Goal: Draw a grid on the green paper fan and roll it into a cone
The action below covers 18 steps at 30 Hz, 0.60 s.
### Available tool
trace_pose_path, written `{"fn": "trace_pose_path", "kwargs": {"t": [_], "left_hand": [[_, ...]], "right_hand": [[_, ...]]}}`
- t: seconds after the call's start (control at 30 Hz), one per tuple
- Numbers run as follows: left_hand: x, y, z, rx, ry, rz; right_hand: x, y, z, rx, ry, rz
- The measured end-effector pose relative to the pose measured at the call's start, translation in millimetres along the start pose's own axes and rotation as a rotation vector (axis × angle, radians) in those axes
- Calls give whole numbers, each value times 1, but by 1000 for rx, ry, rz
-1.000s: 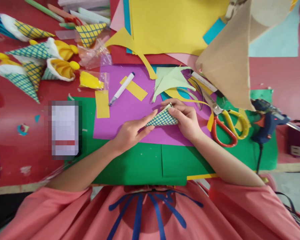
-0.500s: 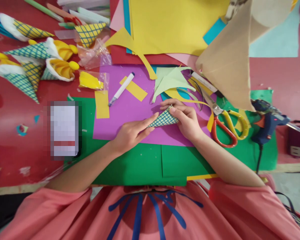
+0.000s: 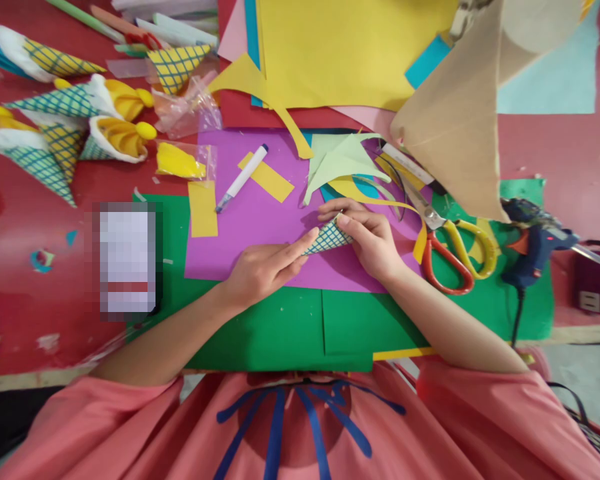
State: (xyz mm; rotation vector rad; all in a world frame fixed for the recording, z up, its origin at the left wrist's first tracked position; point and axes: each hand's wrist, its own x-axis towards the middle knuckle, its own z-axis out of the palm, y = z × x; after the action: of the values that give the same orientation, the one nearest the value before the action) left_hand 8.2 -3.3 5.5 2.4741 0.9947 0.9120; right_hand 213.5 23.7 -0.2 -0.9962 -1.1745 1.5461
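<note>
A pale green cone (image 3: 329,238) with a blue criss-cross pattern lies between my two hands, its point to the left. My right hand (image 3: 371,239) pinches the wide end, thumb on top and fingers behind. The fingers of my left hand (image 3: 267,268) close around the narrow tip and cover it. Underneath is a purple sheet (image 3: 220,257) on a green sheet (image 3: 270,333). Beyond my hands lie pale green offcuts (image 3: 347,163), a yellow strip (image 3: 273,180) and a white marker (image 3: 243,179). Scissors (image 3: 447,240) with red and yellow handles rest right of my right hand.
A blue glue gun (image 3: 535,250) stands at the right, near a large tan cone-shaped piece (image 3: 460,120). Several finished cones (image 3: 55,107) lie at the upper left. A phone with a blurred screen (image 3: 128,257) is left of my arm. Yellow sheets (image 3: 355,53) lie at the back.
My left fingers have slid slightly right along the cone and now cover more of its tip. The right hand keeps its pinch, shifted very slightly left.
</note>
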Motion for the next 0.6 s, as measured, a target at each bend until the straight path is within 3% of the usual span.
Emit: {"fn": "trace_pose_path", "kwargs": {"t": [0.27,0.6], "left_hand": [[-1,-1,1,77,13,55],[-3,0,2,113,10,49]], "right_hand": [[0,-1,1,-20,-16,-29],[0,-5,2,-226,-2,-72]]}}
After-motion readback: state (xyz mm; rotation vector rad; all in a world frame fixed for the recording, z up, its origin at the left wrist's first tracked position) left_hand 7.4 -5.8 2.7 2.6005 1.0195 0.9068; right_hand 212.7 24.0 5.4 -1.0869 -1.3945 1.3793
